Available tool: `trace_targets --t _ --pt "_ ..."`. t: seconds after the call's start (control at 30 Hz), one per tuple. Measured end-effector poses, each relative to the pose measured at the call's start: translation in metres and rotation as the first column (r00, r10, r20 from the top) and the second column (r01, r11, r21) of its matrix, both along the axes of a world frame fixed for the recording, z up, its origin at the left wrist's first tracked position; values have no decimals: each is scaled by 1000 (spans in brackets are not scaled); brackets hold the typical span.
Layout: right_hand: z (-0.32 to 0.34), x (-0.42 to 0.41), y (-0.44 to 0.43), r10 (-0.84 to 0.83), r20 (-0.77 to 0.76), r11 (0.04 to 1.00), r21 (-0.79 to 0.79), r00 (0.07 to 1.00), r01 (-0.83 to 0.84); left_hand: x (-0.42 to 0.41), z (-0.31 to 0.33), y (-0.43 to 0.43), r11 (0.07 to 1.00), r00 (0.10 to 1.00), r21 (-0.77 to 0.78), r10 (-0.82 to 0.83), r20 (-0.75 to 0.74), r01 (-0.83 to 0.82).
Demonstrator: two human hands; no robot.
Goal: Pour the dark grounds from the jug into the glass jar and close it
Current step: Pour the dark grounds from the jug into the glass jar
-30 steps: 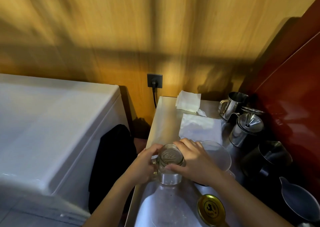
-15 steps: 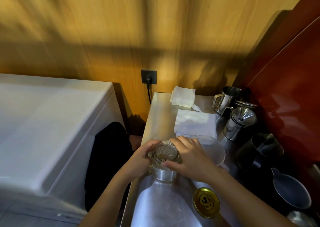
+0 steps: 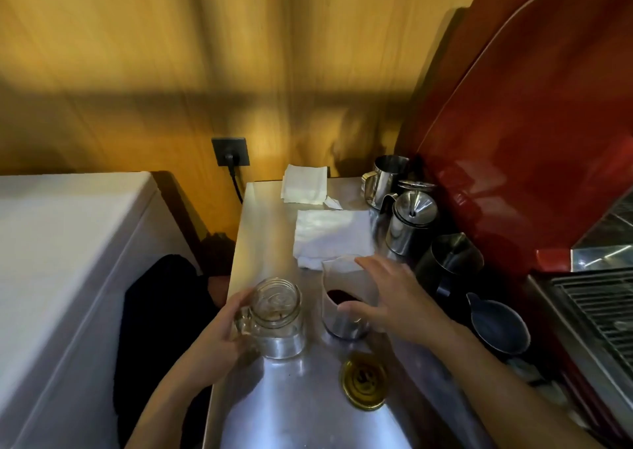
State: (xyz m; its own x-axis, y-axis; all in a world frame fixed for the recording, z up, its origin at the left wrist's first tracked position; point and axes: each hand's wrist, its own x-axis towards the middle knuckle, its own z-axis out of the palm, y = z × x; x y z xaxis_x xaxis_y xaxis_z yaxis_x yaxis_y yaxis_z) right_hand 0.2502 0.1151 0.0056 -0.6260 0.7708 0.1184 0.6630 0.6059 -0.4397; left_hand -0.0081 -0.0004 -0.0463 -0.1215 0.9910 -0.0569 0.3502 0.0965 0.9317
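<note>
progress early | clear glass handled jar (image 3: 278,315) stood open on steel counter (image 3: 270,215), left hand (image 3: 222,332) gripping it | right hand (image 3: 383,298) spread at clear jug (image 3: 346,298), dark grounds (image 3: 342,296) unpoured | gold lid (image 3: 364,380) lay off

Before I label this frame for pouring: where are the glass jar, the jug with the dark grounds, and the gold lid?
glass jar (image 3: 278,315), head view, on its clear threaded neck.
jug (image 3: 337,325), head view, on its clear lower wall.
gold lid (image 3: 365,382), head view, on its top face, lying on the counter.

Shadowed wooden wall (image 3: 239,54), steel counter (image 3: 274,397)
</note>
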Motion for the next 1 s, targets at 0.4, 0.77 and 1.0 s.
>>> trace_targets --t 0.4,0.77,1.0 --pt "-20 27 -14 -263 -58 962 -97 963 257 4 5 -1 999 995 -32 -39 96 42" --pt "-33 25 -15 -377 -159 886 -347 912 306 4 4 -2 997 993 -77 0 117 9" --pt "-22 12 -12 -467 -522 845 -501 714 187 4 -1 -2 996 989 -93 12 145 1"
